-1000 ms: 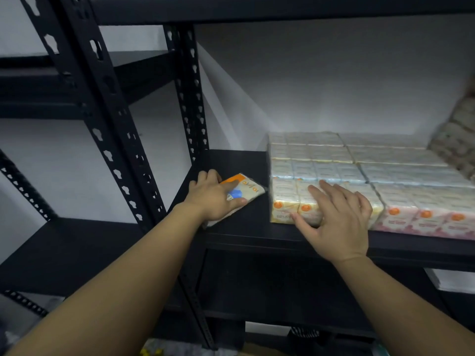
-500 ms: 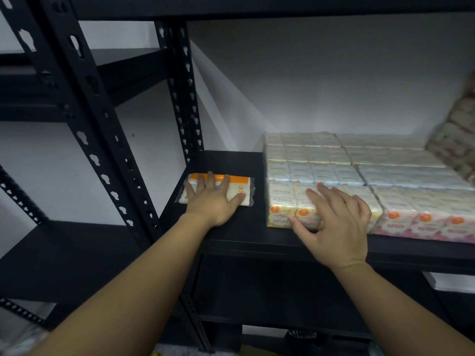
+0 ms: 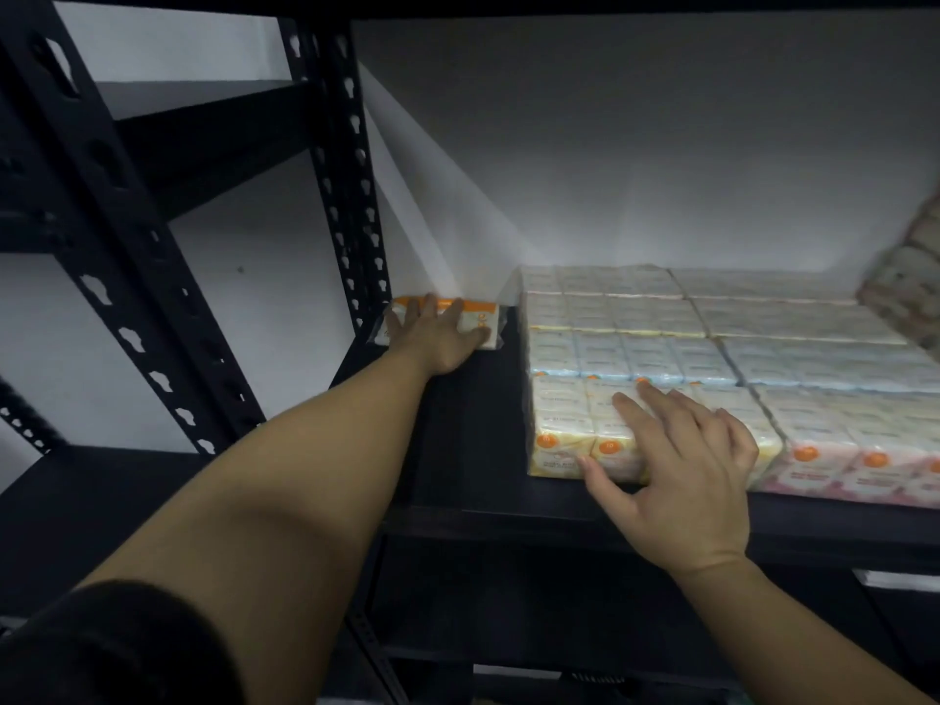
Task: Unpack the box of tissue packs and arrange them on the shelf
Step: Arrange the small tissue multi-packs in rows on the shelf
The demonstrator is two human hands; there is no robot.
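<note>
A single white and orange tissue pack [image 3: 478, 318] lies flat at the back left of the black shelf [image 3: 468, 450], near the wall. My left hand [image 3: 437, 338] presses on top of it with fingers stretched out. To its right, rows of wrapped tissue packs [image 3: 712, 348] fill the shelf. My right hand [image 3: 681, 460] rests with spread fingers on the front left bundle [image 3: 564, 440] of those rows.
A perforated black upright [image 3: 356, 195] stands just left of the single pack, another [image 3: 117, 236] nearer me. A neighbouring shelf unit [image 3: 76, 501] sits lower left. A stack of pale packs [image 3: 910, 292] leans in at the right edge. A lower shelf lies beneath.
My left hand has pushed the single pack from the shelf's front toward the back wall. My right hand has stayed on the front bundle.
</note>
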